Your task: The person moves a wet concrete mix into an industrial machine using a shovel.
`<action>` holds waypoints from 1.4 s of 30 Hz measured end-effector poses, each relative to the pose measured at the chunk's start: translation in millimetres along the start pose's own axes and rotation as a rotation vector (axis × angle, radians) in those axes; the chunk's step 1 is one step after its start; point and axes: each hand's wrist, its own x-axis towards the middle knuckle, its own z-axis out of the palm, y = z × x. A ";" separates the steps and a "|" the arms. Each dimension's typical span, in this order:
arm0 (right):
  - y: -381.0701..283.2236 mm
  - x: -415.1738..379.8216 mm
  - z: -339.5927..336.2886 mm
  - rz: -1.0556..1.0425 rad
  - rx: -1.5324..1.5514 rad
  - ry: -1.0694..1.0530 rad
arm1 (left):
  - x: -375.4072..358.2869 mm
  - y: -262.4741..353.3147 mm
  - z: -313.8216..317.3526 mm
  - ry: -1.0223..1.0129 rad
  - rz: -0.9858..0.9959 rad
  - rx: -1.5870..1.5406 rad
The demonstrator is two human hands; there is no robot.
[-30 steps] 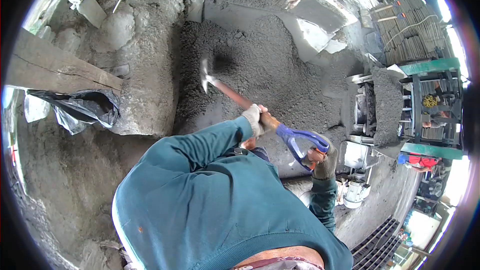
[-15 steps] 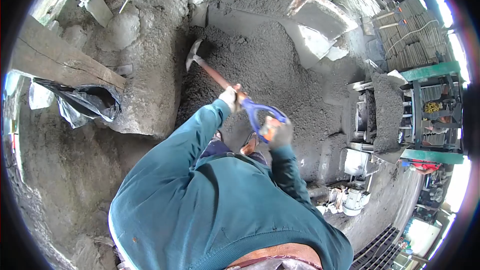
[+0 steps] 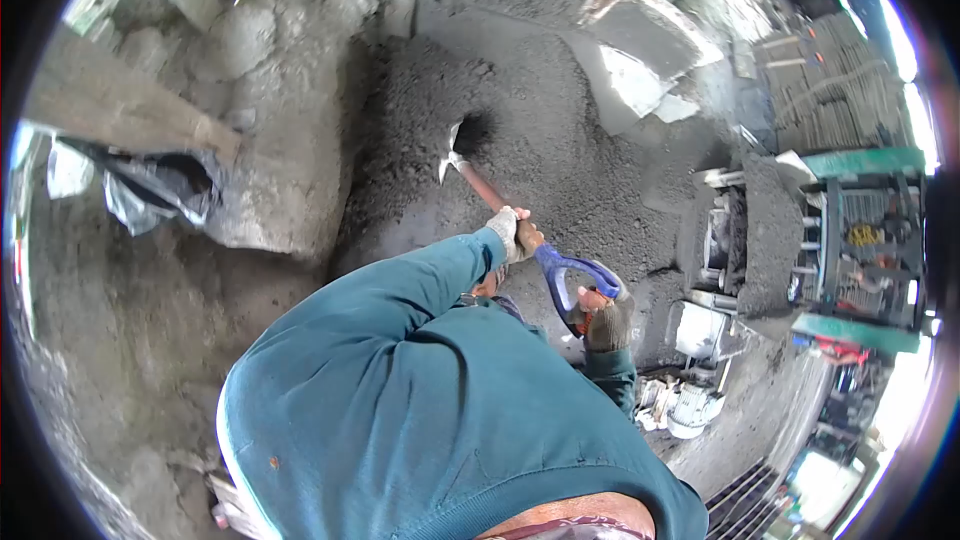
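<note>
Both hands have swung down and to the right since half a second ago, and the shovel (image 3: 484, 187) has come with them: its blade (image 3: 443, 171), then up at the left edge of the heap (image 3: 545, 130), now stands farther right, left of the frame's top centre. Watching from my end, I see the left hand (image 3: 510, 236) near the middle of the frame, fingers wrapped round the shaft just above the blue grip (image 3: 548, 261). The right hand (image 3: 604, 322), lower and farther right, has its fingers closed on the end of that grip. So the shovel lies slantwise, upper left to lower right, held at two places.

I get the blade almost edge-on, beside a dark patch (image 3: 474, 131) on the heap. Hollow or shadow, I cannot tell, nor whether the blade touches the heap or carries anything.

I judge the step in hand to be a shovel stroke over the heap. To my mind the next move calls for a firm hold at both places and a controlled turn of the blade, kept clear of the ledge (image 3: 275, 202) at left. Well away, at the right of the frame, stands a green frame (image 3: 862, 162), with a motor (image 3: 692, 410) lower down.
</note>
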 end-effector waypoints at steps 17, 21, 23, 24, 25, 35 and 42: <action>124.7 133.8 70.5 0.577 0.039 -0.382 | -21.2 41.6 -105.7 0.471 0.394 -0.546; 119.2 144.9 65.8 0.550 0.157 -0.330 | 29.5 60.1 -129.3 0.278 0.308 -0.259; 105.7 138.9 51.3 0.425 0.225 -0.287 | 21.2 49.0 -97.2 0.227 0.285 -0.221; 90.3 126.9 45.5 0.389 0.163 -0.249 | 20.1 42.5 -89.8 0.224 0.250 -0.230; 70.0 114.3 43.6 0.350 0.106 -0.214 | 19.5 39.5 -82.7 0.220 0.221 -0.235; -18.2 -20.0 13.2 -0.430 -0.665 -0.457 | 25.1 16.4 -115.8 0.297 0.111 -0.179; 1.7 -106.8 -24.5 -0.432 -0.790 -0.490 | 12.7 25.2 -197.9 0.522 0.191 0.002</action>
